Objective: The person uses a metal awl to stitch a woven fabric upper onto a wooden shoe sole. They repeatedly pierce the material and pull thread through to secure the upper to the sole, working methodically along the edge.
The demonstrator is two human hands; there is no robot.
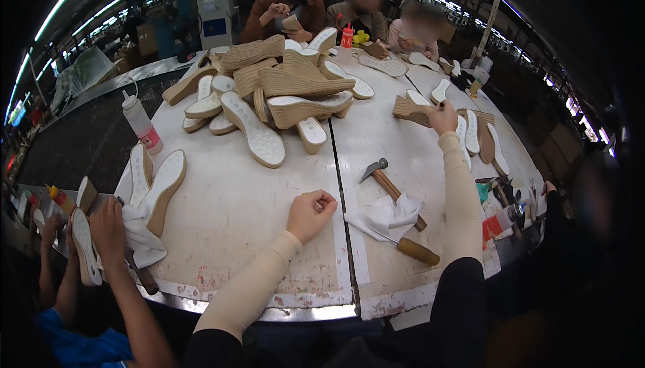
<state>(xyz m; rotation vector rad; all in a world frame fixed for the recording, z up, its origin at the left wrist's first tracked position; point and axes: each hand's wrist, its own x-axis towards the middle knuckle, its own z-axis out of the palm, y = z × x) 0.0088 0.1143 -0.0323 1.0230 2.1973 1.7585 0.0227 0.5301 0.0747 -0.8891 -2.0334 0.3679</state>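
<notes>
My right hand reaches out over the right part of the table, fingers closed on a tan woven wedge shoe sole. Just beyond and beside it lie several more soles, among them a white-topped sole and a brown one. My left hand rests low over the table's middle, its fingers curled in with nothing seen in them. Between my forearms lie a hammer with a wooden handle, a white cloth partly over it, and a wooden-handled tool whose tip is under the cloth.
A high pile of wedge soles stands at the table's far middle. A clear squeeze bottle with pink liquid is left of it. Co-workers sit across the table; at the left, a person's hand is beside soles. Tools and a bottle lie right.
</notes>
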